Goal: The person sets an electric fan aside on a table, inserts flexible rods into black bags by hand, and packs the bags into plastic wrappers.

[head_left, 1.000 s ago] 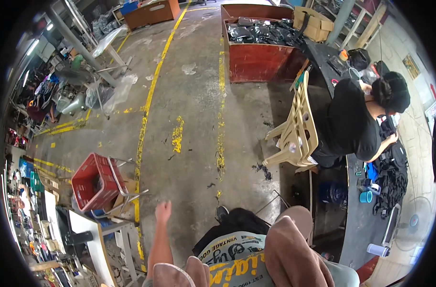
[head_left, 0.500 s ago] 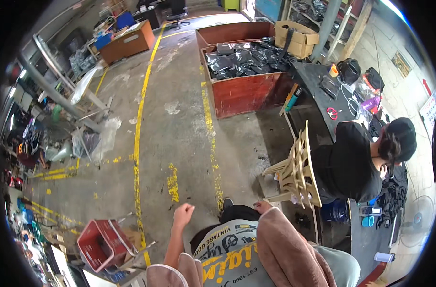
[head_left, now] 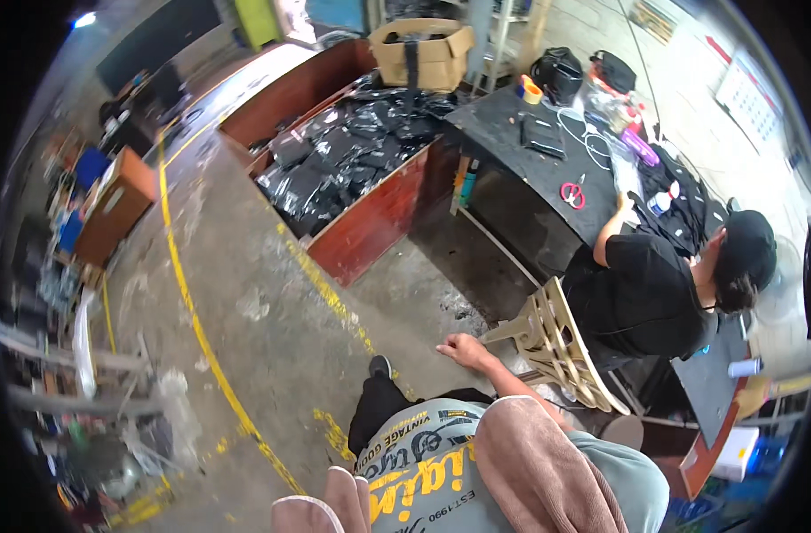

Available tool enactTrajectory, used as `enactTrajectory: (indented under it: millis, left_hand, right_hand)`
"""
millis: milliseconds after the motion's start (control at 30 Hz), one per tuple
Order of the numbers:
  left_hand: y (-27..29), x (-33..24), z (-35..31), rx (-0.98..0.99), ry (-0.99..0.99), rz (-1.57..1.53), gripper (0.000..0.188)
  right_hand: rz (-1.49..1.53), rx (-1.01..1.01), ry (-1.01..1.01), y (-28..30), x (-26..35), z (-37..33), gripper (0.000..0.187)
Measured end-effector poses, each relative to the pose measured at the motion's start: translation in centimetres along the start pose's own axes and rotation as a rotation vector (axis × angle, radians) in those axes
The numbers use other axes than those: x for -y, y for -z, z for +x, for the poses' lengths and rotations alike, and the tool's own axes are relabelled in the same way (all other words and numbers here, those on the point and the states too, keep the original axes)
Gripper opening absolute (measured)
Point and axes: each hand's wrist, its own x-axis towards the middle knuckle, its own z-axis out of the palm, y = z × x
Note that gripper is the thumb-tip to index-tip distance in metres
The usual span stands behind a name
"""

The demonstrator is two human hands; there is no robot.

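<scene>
My right hand [head_left: 464, 351] hangs in front of my body at the middle of the head view, its fingers loosely curled with nothing visible in them. Nearest to it is the beige plastic chair [head_left: 561, 346], just to its right; a small gap seems to lie between them. My left hand is out of the picture. A brown towel [head_left: 547, 453] is draped over my shoulders and hides part of my upper arms. One dark shoe [head_left: 380, 366] is forward on the concrete floor.
Ahead stands a red wooden bin [head_left: 370, 240] full of black plastic-wrapped packages [head_left: 343, 160], with an open cardboard box [head_left: 423, 62] behind. At right, a person in black [head_left: 636, 298] sits at a dark table [head_left: 503, 133] bearing red-handled scissors [head_left: 572, 195]. Yellow floor lines [head_left: 196, 324] run along the left.
My view has turned right, and the bin and table appear closer. My left hand has left the picture; my right hand has swung forward into fuller view. The seated person's arm now reaches over the table.
</scene>
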Motion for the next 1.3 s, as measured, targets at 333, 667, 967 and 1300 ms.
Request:
enactTrajectory:
  millis: [333, 667, 967, 1300]
  left_hand:
    - [41.3, -34.4, 29.6, -0.429, -0.744, 0.106, 0.046]
    - [51.3, -79.8, 38.5, -0.225, -0.953, -0.690, 0.029]
    - [52.3, -98.6, 46.8, -0.280, -0.983, -0.599, 0.019]
    - [56.8, -116.2, 64.3, -0.589, -1.023, -0.639, 0.036]
  right_hand:
    - [0.368, -0.527, -0.052, 6.7, 5.7, 5.1, 0.043]
    - [0.712, -0.823, -0.151, 18.9, -1.5, 16.3, 0.043]
    - [0.579, -0.853, -0.136, 36.8, -4.8, 24.6, 0.038]
    - [0.685, -0.994, -0.347, 41.8, -6.2, 29.7, 0.035]
